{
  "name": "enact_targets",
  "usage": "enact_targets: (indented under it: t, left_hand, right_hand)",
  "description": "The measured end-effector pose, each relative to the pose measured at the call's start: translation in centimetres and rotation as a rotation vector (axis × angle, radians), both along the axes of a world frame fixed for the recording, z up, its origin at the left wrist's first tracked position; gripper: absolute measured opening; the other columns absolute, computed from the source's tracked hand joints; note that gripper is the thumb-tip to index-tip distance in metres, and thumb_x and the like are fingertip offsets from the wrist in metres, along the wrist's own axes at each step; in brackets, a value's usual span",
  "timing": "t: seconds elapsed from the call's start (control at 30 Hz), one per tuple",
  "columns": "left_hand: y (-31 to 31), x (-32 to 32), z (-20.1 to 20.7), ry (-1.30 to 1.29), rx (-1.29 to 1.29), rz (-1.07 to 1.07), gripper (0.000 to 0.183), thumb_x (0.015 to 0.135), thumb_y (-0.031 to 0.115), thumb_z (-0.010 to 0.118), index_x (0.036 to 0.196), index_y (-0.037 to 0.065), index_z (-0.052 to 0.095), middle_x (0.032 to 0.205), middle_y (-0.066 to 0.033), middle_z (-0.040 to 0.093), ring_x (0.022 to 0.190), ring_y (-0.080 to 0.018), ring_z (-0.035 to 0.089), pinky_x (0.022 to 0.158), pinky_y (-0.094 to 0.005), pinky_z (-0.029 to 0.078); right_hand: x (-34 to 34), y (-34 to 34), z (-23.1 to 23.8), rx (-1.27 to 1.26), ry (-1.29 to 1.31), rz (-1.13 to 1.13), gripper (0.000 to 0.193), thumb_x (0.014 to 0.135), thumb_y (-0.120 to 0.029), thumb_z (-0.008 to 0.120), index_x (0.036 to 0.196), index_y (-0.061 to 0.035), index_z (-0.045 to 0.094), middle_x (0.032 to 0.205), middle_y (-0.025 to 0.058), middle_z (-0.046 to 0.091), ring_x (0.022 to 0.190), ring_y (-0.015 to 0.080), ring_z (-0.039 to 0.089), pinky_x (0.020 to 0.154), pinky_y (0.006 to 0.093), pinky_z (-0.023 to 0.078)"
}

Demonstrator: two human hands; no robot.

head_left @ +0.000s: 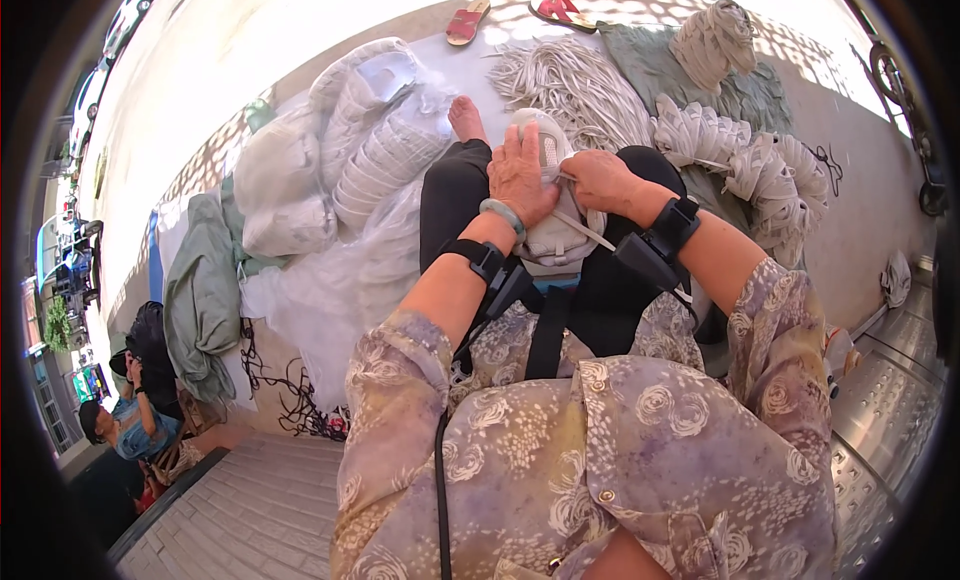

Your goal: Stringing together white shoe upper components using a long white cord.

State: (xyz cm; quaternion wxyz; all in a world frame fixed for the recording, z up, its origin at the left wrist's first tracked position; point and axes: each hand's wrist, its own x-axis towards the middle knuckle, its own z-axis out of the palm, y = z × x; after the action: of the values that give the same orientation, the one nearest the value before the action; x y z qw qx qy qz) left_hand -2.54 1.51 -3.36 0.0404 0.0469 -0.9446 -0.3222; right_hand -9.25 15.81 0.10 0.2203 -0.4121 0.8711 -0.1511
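- On the left, stacked pale pieces [375, 185] are sitting in clear plastic, beside a crumpled green cloth [203, 295].
- Between the knees, near the middle, the pale shoe [549, 150] is resting toe outward in the lap; its upper is looking soft and light, likely to dent under pressure rather than break.
- Across its far part, the left hand [520, 178] is lying with fingers extended; whether the thumb is clamping, I cannot tell. Holding by the firmer-looking toe and sole seems steadiest.
- Just to its right, the right hand [605, 185] is pinching thumb and forefinger together on a flat white lace [590, 230], whose tail is trailing toward the near right. It seems limp and perhaps slippery, so gripping close to the shoe should serve best.
- Farther right, a loose heap of pale laces [570, 88] and tied pale bundles [705, 135] are lying beyond the right knee.
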Motion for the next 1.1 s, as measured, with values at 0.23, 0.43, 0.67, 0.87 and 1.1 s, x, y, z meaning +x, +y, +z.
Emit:
enact_targets:
  t: [0.23,0.43,0.67,0.87,1.1]
  left_hand:
    - [0.2,0.9,2.3,0.088,-0.316,0.069,0.079,0.055,0.026,0.073,0.121,0.007,0.035,0.121,-0.0168,0.037,0.109,-0.0361,0.041,0.089,-0.0474,0.032]
    - [1.3,0.4,2.3,0.22,-0.563,-0.24,0.017,0.07,0.02,0.062,0.08,0.008,0.055,0.087,-0.0082,0.054,0.083,-0.0255,0.055,0.069,-0.042,0.038]
    - [1.7,0.4,1.5,0.214,-0.597,-0.33,0.009,0.078,0.013,0.051,0.077,0.006,0.057,0.074,-0.01,0.054,0.061,-0.0275,0.059,0.053,-0.0386,0.045]
    - [2.2,-0.1,1.7,0.25,-0.645,-0.426,0.011,0.079,0.01,0.05,0.081,0.003,0.058,0.075,-0.0119,0.055,0.062,-0.0286,0.06,0.05,-0.0397,0.047]
    - [2.2,0.7,3.9,0.156,-0.651,-0.509,0.007,0.078,0.01,0.051,0.077,0.005,0.056,0.069,-0.0116,0.056,0.06,-0.0301,0.06,0.05,-0.0388,0.048]
  right_hand:
    - [-2.0,-0.1,0.0,-0.06,-0.182,0.084,0.015,0.061,-0.006,0.052,0.071,-0.001,0.062,0.075,0.0213,0.06,0.081,0.0373,0.058,0.072,0.0438,0.045]
    - [-2.2,0.4,-0.5,-0.129,-0.291,0.013,0.02,0.062,-0.004,0.051,0.077,-0.0015,0.064,0.077,0.0212,0.062,0.078,0.036,0.059,0.069,0.0411,0.046]
    - [-2.6,0.9,-2.7,-0.217,-0.295,0.019,0.02,0.063,-0.002,0.05,0.076,-0.0018,0.064,0.07,0.0187,0.062,0.067,0.0317,0.062,0.06,0.039,0.047]
    - [-2.3,1.0,-2.5,-0.23,-0.272,-0.034,0.021,0.063,-0.004,0.05,0.078,-0.003,0.065,0.071,0.0178,0.063,0.07,0.0318,0.062,0.062,0.039,0.048]
    - [0.3,1.6,-1.6,-0.183,-0.181,-0.148,0.037,0.066,-0.014,0.054,0.101,-0.006,0.058,0.091,0.0176,0.061,0.091,0.0341,0.056,0.078,0.0409,0.044]
